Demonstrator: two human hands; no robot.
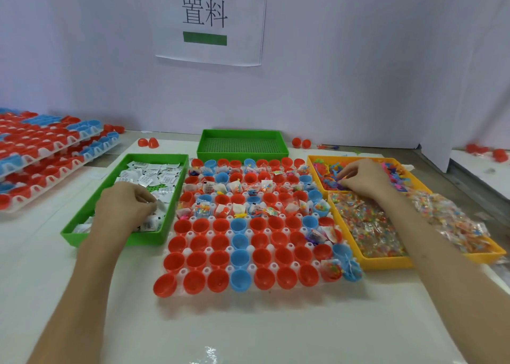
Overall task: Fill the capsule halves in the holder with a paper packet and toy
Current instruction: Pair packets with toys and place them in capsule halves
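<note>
Over the green tray [116, 240], your left fingers [143, 197] pinch a light, floppy paper packet [161, 205]; hold its edge. Your right fingers [348, 173] dig among toys [327, 181]; grip unclear.

Glossy plastic capsule halves [220, 258], paper packets [154, 174], glossy tabletop [248, 330].
</note>
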